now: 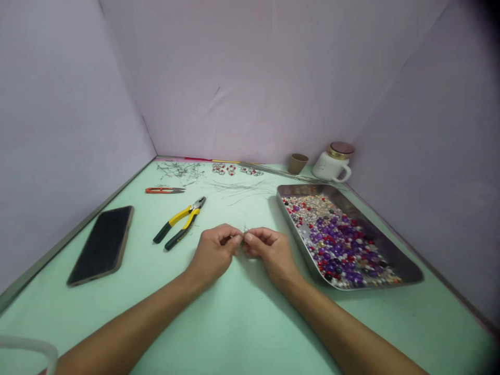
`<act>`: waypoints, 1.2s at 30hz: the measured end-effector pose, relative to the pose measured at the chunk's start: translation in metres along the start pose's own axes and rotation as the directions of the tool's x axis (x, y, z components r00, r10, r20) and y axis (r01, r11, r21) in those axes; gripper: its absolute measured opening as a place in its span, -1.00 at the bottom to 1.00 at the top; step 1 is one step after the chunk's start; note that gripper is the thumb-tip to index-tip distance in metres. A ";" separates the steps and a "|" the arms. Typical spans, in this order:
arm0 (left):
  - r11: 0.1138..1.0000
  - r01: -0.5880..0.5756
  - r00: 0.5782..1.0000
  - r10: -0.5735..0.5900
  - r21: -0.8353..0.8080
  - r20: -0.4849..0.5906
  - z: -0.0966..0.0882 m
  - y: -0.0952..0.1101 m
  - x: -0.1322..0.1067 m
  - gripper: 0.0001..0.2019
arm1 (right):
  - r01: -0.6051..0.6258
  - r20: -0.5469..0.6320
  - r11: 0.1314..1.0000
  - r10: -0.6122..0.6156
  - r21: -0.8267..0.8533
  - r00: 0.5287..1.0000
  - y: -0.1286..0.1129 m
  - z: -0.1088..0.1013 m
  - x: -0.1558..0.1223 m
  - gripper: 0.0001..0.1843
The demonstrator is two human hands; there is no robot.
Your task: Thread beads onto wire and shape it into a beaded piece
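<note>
Both hands meet over the middle of the green tabletop (242, 323), fingertips nearly touching. My left hand (217, 249) is closed in a pinch, thumb against the fingers. Opposite it, my right hand (269, 252) pinches too. Between the fingertips sits a small beaded piece (246, 229), with pale, shiny beads showing at its top; most of it is covered by the fingers. Right of my right hand stands a metal tray (308, 260) of loose purple, red, white and black beads (344, 239). Combination pliers (182, 221) with yellow-and-black handles lie left of my left hand, jaws slightly apart.
A phone (102, 246) lies at the left, with orange thread snips (164, 190) beyond it. Along the back are wire scraps (179, 170), finished-looking beaded pieces (231, 170), loose wires (238, 186), a brown cup (297, 163) and a lidded white mug (330, 165). Pale walls enclose the table.
</note>
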State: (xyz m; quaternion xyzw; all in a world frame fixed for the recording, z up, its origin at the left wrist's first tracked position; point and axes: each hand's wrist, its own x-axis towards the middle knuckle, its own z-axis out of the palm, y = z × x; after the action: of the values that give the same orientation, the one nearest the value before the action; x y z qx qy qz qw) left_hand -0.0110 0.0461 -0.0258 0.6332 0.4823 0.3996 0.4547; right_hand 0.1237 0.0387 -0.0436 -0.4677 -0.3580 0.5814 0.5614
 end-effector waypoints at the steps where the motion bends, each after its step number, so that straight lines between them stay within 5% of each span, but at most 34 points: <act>1: 1.000 -0.008 0.999 0.007 -0.030 -0.035 -0.001 0.001 0.000 -0.90 | -0.011 -0.017 0.998 0.013 0.069 1.000 -0.001 -0.001 0.002 -0.77; 6: 0.968 -0.025 0.971 -0.036 -0.251 -0.236 -0.005 0.001 0.003 -0.90 | -0.069 -0.028 0.925 0.086 0.375 0.996 -0.006 -0.007 0.008 -0.78; 11: 0.803 0.185 0.968 -0.249 -0.567 -0.036 -0.001 -0.002 0.005 -0.84 | -0.126 0.065 0.878 0.109 0.462 0.992 -0.004 -0.005 0.005 -0.83; 17: 0.655 0.319 0.945 -0.278 -0.685 0.175 0.000 -0.003 0.007 -0.86 | -0.143 0.158 0.916 0.088 0.376 0.983 -0.001 -0.003 0.003 -0.85; 23: 0.631 0.340 0.936 -0.300 -0.697 0.185 -0.001 -0.005 0.007 -0.89 | -0.153 0.210 0.933 0.087 0.325 0.974 -0.001 -0.005 0.002 -0.80; 31: 0.432 0.443 0.882 -0.367 -0.785 0.296 -0.001 -0.007 0.010 -0.90 | -0.241 0.264 0.881 0.140 0.406 0.954 0.000 -0.001 0.001 -0.83; 36: 0.418 0.451 0.880 -0.354 -0.788 0.316 0.001 -0.002 0.007 -0.83 | -0.284 0.309 0.858 0.157 0.428 0.938 -0.001 0.001 0.000 -0.82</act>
State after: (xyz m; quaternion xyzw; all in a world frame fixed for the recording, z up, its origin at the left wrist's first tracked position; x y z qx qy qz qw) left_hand -0.0093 0.0533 -0.0277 0.2172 0.3412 0.4281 0.8082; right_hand 0.1234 0.0387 -0.0430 -0.2760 -0.2226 0.7679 0.5335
